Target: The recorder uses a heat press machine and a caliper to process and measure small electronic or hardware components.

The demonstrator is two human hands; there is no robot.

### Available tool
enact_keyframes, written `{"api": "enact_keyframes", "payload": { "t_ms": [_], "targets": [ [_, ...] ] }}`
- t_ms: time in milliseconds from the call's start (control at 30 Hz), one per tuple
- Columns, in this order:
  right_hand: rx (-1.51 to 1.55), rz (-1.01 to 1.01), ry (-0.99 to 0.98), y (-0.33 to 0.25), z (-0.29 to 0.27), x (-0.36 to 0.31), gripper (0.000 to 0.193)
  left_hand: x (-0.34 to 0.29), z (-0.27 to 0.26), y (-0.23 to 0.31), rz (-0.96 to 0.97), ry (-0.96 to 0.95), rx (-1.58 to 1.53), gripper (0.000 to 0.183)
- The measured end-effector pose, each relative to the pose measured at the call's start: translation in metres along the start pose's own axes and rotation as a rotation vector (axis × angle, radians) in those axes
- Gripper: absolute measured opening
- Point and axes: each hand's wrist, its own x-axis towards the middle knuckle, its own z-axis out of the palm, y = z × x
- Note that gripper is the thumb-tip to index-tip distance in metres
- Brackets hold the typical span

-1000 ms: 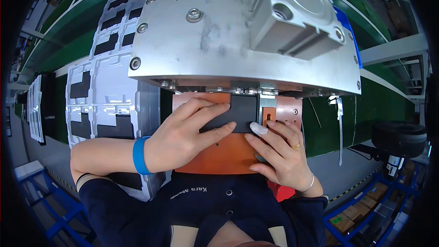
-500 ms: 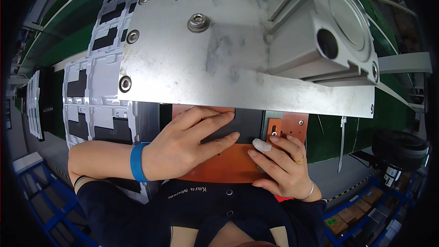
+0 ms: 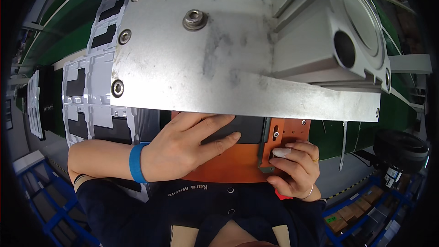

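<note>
A dark flat rectangular piece (image 3: 249, 130) lies on an orange fixture plate (image 3: 228, 158) beneath the overhanging metal press. My left hand (image 3: 183, 144) rests over its left part with fingers stretched and slightly spread, some tips just under the press edge. Along the right side of the dark piece stands a narrow dark-green strip (image 3: 265, 144) beside an orange slotted block (image 3: 276, 130) with a screw. At that block's near end, my right hand (image 3: 297, 169) has its fingers curled inward, one tip wrapped in white. What lies inside those fingers is hidden.
The silver press plate (image 3: 183, 64) with bolts and a cylinder block (image 3: 315, 41) covers the space above my hands. White trays (image 3: 100, 77) with dark pieces stand on the left. A white strap (image 3: 344, 146) hangs at right, near a black round device (image 3: 400, 151).
My right hand has slid right and its fingers have curled from a stretched pose, uncovering the near end of the green strip. My left hand stays nearly still. The view has shifted slightly.
</note>
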Motion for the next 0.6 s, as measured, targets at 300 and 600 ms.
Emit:
{"api": "enact_keyframes", "payload": {
  "t_ms": [300, 600],
  "targets": [
    [-0.081, -0.165, -0.104, 0.000, -0.006, 0.003, 0.034, 0.001, 0.001, -0.002, -0.008, 0.019, -0.028, 0.039],
    [-0.166, -0.142, -0.065, -0.008, 0.001, 0.000, 0.032, 0.002, 0.004, 0.001, -0.058, 0.037, -0.061, 0.044]
  ]
}}
